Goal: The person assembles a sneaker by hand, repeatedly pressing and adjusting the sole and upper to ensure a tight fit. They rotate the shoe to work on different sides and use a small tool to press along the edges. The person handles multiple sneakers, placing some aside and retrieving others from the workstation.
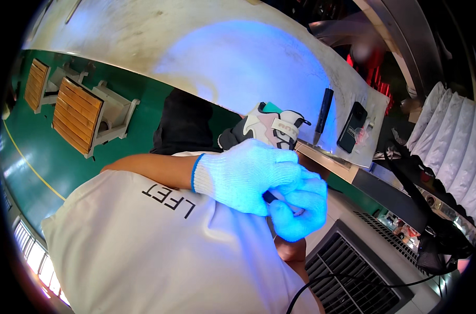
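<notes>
My left hand [243, 175], in a white knit glove with a blue cuff edge, reaches across my front and is closed against my right hand [300, 209]. The right hand wears the same kind of glove, its fingers curled. A small piece of something dark [270, 197] shows between the two gloves; the fingers hide the rest, so its kind cannot be told. Just beyond the left hand, a white, pink and black sneaker [266, 125] rests in front of the table edge. Blue light falls on both gloves.
Blue light also covers part of the pale worktable [117, 36]. A black-handled tool [324, 116] and a black phone [352, 127] lie near its right end. Wood-topped stools [76, 115] stand at left. A grey vented unit [353, 272] with a black cable [374, 285] is at lower right.
</notes>
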A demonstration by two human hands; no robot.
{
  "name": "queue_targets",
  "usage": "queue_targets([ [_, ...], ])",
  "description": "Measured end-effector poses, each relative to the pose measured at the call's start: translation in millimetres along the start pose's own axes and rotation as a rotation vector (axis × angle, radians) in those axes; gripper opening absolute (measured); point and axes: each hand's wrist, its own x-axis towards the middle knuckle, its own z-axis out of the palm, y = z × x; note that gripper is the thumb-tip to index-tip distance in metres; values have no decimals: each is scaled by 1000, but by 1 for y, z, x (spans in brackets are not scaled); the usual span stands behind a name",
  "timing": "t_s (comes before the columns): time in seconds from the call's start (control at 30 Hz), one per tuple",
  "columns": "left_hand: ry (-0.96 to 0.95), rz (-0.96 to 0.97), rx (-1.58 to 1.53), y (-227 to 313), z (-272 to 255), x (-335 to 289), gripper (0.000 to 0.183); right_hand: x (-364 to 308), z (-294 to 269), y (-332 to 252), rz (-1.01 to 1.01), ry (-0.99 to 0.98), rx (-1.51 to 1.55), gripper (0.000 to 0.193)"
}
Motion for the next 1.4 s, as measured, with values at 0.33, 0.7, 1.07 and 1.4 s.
queue_targets([
  [0.33,315,-7,128,-43,-27,-46,63,32,-2,-23,233,-129,-121,85],
  [0.7,441,218,82,-40,-10,-32,33,59,8,-35,143,-227,-300,62],
  [1.07,186,-105,-46,-31,-5,1,56,18,-19,22,-119,16,-177,31],
  [1.4,-97,-17,599,-40,-17,57,56,6,-38,121,330,14,-57,83],
])
